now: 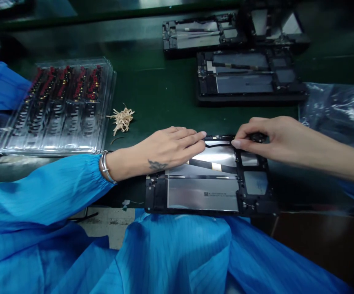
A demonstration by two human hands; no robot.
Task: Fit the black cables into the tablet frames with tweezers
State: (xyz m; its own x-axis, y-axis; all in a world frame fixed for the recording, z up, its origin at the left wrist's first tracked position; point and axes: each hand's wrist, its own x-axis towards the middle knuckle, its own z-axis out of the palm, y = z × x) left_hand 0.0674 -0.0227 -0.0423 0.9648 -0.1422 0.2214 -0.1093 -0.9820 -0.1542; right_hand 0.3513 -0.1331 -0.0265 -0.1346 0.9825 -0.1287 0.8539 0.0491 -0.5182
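Note:
An opened tablet housing (201, 196) lies at the bench's front edge, with silver battery panels, black tape and small boards showing inside. My left hand (177, 147) rests across its upper left part, fingers stretched out and fingertips near the far rim. A thin black cable (218, 145) runs along the top of the battery between my hands. At the upper right of the housing, my right hand (264, 134) is closed, thumb and forefinger pinching the cable's right end. Something dark shows in the curl of its fingers, too unclear to name.
Clear plastic trays (111, 102) with red and black small parts stand at left, beside a blue bin (5, 87). A heap of pale paper strips (122, 119) lies right of them. More opened tablets (244, 73) are stacked behind, with clear plastic bags (339, 106) at right.

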